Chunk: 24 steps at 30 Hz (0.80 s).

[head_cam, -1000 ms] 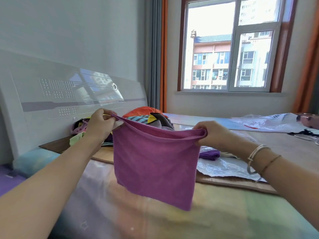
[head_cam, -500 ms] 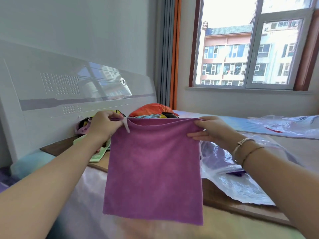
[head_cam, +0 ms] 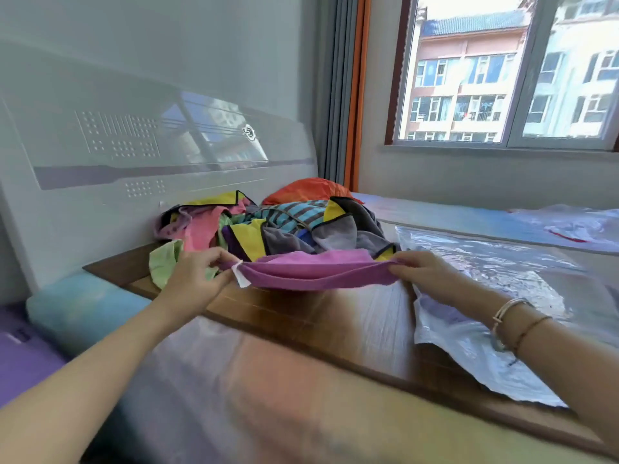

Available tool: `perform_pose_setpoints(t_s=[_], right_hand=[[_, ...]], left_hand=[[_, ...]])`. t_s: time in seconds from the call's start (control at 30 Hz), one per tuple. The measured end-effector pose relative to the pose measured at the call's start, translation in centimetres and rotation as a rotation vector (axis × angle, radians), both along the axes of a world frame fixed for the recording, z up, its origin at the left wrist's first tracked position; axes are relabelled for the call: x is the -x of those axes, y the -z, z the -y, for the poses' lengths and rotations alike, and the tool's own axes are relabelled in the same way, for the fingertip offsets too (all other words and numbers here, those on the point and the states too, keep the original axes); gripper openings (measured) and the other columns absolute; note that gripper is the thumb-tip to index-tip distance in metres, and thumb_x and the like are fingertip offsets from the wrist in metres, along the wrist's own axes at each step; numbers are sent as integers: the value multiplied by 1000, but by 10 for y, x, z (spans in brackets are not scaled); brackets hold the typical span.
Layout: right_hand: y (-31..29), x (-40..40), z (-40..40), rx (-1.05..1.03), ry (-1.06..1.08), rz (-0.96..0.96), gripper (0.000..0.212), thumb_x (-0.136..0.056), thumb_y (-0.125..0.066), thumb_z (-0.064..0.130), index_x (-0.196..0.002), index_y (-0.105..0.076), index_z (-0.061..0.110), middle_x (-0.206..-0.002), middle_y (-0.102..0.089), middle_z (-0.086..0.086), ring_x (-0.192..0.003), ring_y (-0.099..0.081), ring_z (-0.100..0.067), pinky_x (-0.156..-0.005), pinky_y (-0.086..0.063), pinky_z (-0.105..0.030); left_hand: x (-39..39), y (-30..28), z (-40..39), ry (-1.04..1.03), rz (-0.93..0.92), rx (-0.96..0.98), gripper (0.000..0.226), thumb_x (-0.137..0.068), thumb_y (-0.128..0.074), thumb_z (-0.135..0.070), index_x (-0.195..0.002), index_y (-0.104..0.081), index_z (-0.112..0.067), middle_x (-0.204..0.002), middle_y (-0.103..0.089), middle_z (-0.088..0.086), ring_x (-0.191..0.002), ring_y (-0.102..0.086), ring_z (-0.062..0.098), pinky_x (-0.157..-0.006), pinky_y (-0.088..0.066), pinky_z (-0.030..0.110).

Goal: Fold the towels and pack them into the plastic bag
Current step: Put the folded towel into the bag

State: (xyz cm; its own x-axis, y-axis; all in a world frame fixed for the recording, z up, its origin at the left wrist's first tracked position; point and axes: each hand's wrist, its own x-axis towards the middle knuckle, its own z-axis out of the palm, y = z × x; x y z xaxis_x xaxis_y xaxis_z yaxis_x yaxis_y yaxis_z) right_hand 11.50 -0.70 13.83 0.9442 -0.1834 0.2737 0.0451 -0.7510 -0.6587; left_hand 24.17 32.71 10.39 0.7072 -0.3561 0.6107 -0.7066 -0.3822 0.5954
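The purple towel (head_cam: 315, 269) hangs as a shallow band between the two hands, and its far layer and lower edge fold out of sight, so how many layers it has cannot be told. The left hand (head_cam: 197, 279) pinches the towel's end with curled fingers (head_cam: 217, 257), a white tag (head_cam: 242, 277) sticking out just below the fingertips. The right hand (head_cam: 425, 274) grips the other end; its fingertips are tucked into the cloth and mostly hidden. Under the right wrist lies the plastic bag (head_cam: 502, 363), its clear film hard to separate from the glare, with a dim purple shape showing inside that is too blurred to name. The near foreground is smeared by motion.

Half a second ago the towel hung down flat and full-length in front of the chest; now it is lowered and gathered just above the board, and the view has tipped down so the pile behind it shows.

Just beyond the fingers sits the heap of towels (head_cam: 284, 226) in pink, yellow, grey, striped blue and orange, with a pale green one (head_cam: 164, 262) beside the left fingers. All rests on a wooden board (head_cam: 268, 309) against a white headboard (head_cam: 134, 155). Far right of the right fingers is a window (head_cam: 502, 78) facing apartment blocks, with a grey and orange curtain (head_cam: 345, 88) beside it
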Motion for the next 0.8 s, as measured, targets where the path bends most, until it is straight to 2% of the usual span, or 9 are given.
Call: perform_pose_setpoints(t_s=[0.07, 0.2, 0.3, 0.47, 0.53, 0.6, 0.7, 0.73, 0.8], right_hand=[[24, 4, 0, 78, 3, -177, 21, -93, -56, 12, -87, -67, -5, -76, -58, -7, -76, -51, -18, -72, -37, -30], [40, 6, -12, 31, 64, -297, 18, -91, -56, 12, -83, -64, -1, -73, -53, -7, -68, -51, -16, -65, -41, -28], [39, 1, -21, -41, 143, -348, 13, -93, -51, 9, -87, -62, 6, -71, -53, -7, -60, -55, -19, -47, -48, -25], [46, -22, -25, 199, 245, -376, 15, -92, -43, 10, -84, -55, 8, -73, -54, -8, -54, -54, -20, -35, -38, -19], [51, -33, -25, 286, 292, -335, 14, -93, -42, 14, -91, -55, 7, -88, -60, -11, -68, -59, -24, -48, -47, -24], [56, -42, -26, 440, 353, -303, 18, -93, -41, 15, -99, -57, 10, -110, -63, -14, -91, -62, -29, -67, -45, -28], [64, -52, -27, 655, 428, -352, 31, -94, -40, 11, -118, -59, 11, -126, -60, -10, -114, -59, -30, -81, -44, -32], [67, -54, -27, 704, 432, -396, 33, -94, -40, 11, -122, -58, 12, -128, -59, -9, -118, -57, -30, -85, -46, -34], [74, -56, -25, 744, 414, -473, 35, -94, -41, 12, -127, -53, 10, -133, -55, -10, -123, -52, -32, -92, -45, -37]], left_hand=[[6, 25, -6, 56, -137, -77, 23, -78, -70, -38, -80, -69, -16, -73, -70, -1, -69, -63, 7, -66, -48, 24], [10, 49, -6, 138, -451, -76, 15, -90, -65, -11, -87, -59, 2, -74, -69, 4, -70, -61, 13, -65, -46, 26], [3, 50, -5, 89, -457, -142, 21, -86, -72, -21, -85, -62, -2, -74, -63, 2, -70, -53, 12, -56, -37, 22], [-15, 52, 11, -45, -424, -214, 14, -88, -68, -23, -86, -66, -9, -80, -65, 0, -71, -58, 13, -54, -44, 22], [-27, 54, 25, -136, -360, -197, 16, -88, -69, -25, -85, -67, -9, -81, -64, -1, -76, -59, 14, -60, -44, 25], [-40, 57, 40, -229, -311, -175, 18, -87, -68, -29, -82, -67, -12, -82, -64, -3, -83, -60, 17, -70, -46, 31], [-54, 65, 62, -300, -270, -164, 20, -89, -65, -30, -77, -60, -15, -76, -59, -8, -81, -56, 19, -69, -39, 31], [-58, 70, 67, -319, -258, -187, 16, -90, -63, -27, -79, -59, -16, -79, -61, -6, -85, -57, 21, -71, -39, 32], [-61, 79, 74, -407, -166, -376, 13, -90, -60, -24, -99, -58, -15, -104, -63, 3, -102, -55, 30, -86, -42, 38]])
